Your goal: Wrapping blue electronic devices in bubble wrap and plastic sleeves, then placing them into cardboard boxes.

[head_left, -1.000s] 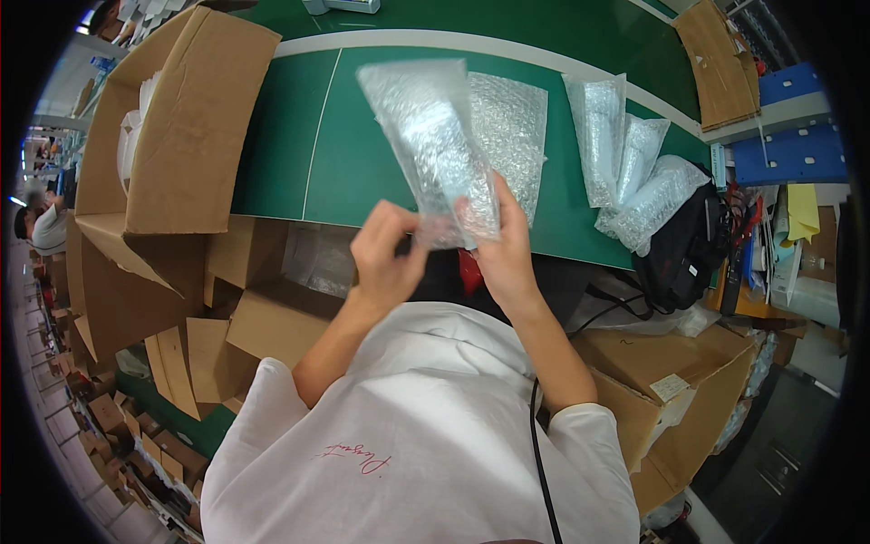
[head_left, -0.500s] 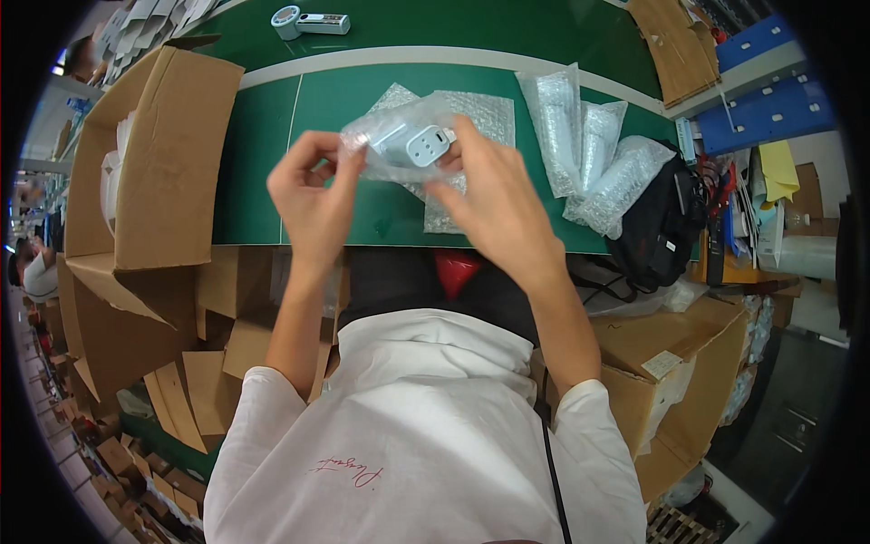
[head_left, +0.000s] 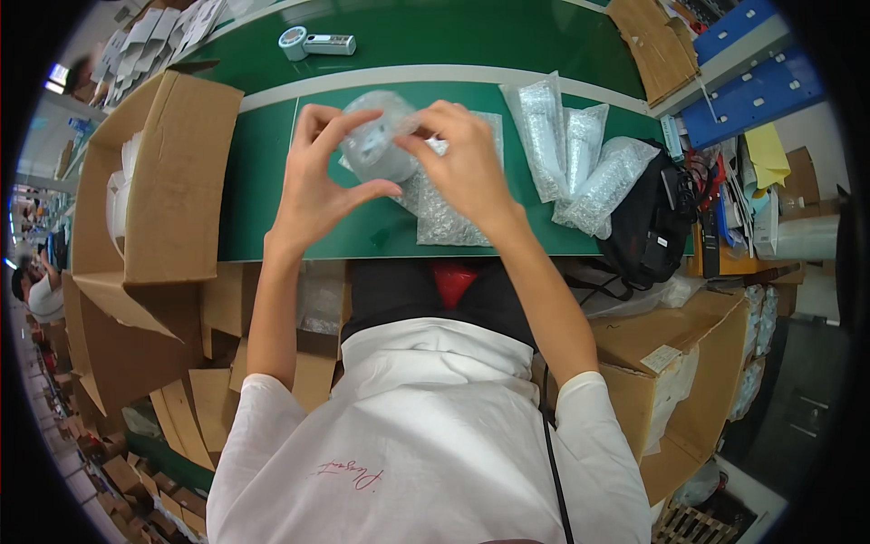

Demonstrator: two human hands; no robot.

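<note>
Pinching the bubble-wrap pouch (head_left: 379,145) between our left hand (head_left: 313,186) and right hand (head_left: 462,154) just above the green table (head_left: 263,195), we should probably fold it snugly around the small part inside.

Just one view here, a fisheye cam on the person's head, the left of a side-by-side pair. It looks almost straight down, so the white shirt (head_left: 426,435) fills the near bottom and both forearms run up from it to the hands, left hand (head_left: 317,186) and right hand (head_left: 462,159), close to the lens around the middle. The green table (head_left: 263,199) sits just beyond them, its far edge bending near the top rim. A cardboard box (head_left: 172,172) curves along the left, blue shelves (head_left: 752,77) at far right. Corners are black.
</note>
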